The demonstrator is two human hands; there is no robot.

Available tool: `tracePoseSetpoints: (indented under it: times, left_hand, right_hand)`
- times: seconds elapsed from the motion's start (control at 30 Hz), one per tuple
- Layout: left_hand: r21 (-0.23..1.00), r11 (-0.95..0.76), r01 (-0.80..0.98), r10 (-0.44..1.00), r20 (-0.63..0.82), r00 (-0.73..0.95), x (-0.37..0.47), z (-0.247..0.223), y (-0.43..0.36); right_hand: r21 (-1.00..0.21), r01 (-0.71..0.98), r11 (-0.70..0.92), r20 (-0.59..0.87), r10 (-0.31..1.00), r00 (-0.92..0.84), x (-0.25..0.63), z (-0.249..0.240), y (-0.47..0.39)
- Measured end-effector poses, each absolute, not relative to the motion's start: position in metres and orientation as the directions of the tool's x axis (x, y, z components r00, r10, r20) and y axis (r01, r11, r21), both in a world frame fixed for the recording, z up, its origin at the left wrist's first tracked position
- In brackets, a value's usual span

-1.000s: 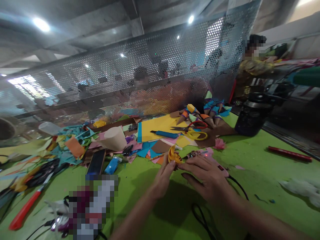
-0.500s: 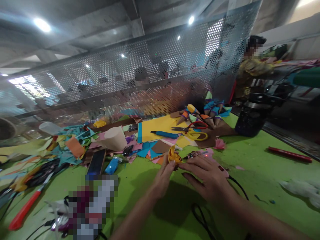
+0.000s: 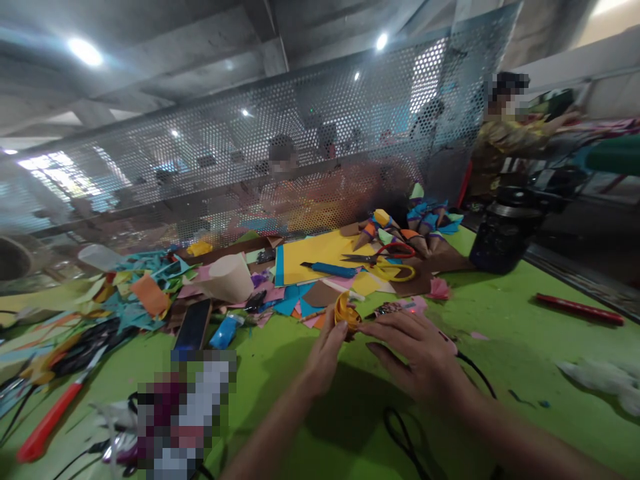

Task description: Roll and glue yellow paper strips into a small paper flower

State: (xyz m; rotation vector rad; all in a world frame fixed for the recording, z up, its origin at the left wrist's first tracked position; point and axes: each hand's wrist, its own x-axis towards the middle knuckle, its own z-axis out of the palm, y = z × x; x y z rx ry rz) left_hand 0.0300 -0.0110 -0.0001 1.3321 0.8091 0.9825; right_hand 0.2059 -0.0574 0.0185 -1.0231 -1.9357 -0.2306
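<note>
Yellow coil (image 3: 346,312) turned slightly, lidded bottle (image 3: 501,237)

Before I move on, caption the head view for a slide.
Left hand holding a curled yellow piece over a green table, right hand beside it, scissors and blue cutter beyond.

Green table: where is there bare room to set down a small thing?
The table shows bare patches between the dark bottle and red stick, and between the blue packet and left hand. Crowded: the paper scraps at left, and around the scissors.
</note>
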Motion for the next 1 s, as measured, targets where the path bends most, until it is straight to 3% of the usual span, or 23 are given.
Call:
tracePoseSetpoints:
  times: [1.0]
  left_hand:
    - [0.995, -0.047, -0.090, 0.900, 0.082, 0.427, 0.0299, 0.0051, -0.0132]
  right_hand:
    - [-0.270, 0.731, 0.627, 0.752, 0.612, -0.246, 0.2039, 0.0182, -0.0579]
